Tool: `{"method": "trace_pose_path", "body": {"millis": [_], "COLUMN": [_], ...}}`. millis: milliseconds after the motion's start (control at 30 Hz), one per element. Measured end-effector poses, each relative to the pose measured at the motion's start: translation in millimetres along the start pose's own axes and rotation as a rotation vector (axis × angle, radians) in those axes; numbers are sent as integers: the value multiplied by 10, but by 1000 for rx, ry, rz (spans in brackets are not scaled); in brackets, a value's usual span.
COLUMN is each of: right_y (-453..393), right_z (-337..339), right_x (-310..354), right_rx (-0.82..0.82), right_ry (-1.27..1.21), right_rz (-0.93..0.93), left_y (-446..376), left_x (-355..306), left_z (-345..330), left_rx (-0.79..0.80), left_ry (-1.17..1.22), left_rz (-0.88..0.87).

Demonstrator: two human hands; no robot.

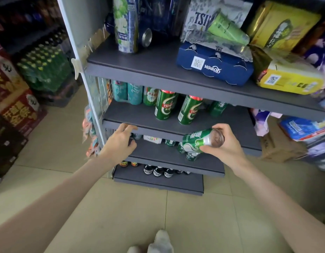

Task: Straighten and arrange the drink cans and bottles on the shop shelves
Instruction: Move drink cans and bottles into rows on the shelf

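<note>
1. Head view, centre right of the frame: your right hand point(229, 145) is closed around a green can point(198, 142); the can lies tipped on its side, its metal end turned toward your palm, held out in front of the shelf edges; fingers wrap it from the right and below.
2. Centre left: your left hand point(119, 141) holds nothing; its fingers are loosely curled, fingertips touching the front lip of the second shelf point(139, 115).
3. On that shelf, mid-frame, two tall green cans point(165, 105) stand upright near the front, just beside each other; teal cans point(127, 92) stand in a row behind them to the left.
4. Below your right hand, more green cans point(191, 155) stand on the third shelf point(158, 152); dark bottles point(158, 170) line the bottom shelf, lower centre.
5. Upper frame: the top shelf point(149, 64) carries a blue pack point(214, 65), a yellow pack point(289, 79) to its right, and a tall blue-and-white can point(126, 24) at the left; a green can point(227, 28) lies tilted on the packs.
6. Left edge: red cartons point(10, 99) are stacked on the tiled floor point(139, 207).
</note>
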State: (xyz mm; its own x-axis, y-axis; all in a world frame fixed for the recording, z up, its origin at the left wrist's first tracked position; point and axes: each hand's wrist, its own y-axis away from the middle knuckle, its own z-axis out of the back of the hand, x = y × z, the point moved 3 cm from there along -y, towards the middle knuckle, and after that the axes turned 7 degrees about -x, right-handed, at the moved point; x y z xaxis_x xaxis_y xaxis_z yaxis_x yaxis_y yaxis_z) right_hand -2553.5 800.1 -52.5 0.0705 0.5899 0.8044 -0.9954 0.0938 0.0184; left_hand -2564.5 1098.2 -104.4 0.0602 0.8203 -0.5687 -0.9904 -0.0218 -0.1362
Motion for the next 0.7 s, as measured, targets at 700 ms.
{"method": "trace_pose_path", "body": {"millis": [700], "right_y": [-1788], "right_z": [-1191], "right_x": [-3623], "right_rx": [-253], "right_ry": [206], "right_rz": [-365], "left_y": [294], "left_x": [347], "left_z": [-3010], "left_rx": [47], "left_ry": [229], "left_rz": [287]}}
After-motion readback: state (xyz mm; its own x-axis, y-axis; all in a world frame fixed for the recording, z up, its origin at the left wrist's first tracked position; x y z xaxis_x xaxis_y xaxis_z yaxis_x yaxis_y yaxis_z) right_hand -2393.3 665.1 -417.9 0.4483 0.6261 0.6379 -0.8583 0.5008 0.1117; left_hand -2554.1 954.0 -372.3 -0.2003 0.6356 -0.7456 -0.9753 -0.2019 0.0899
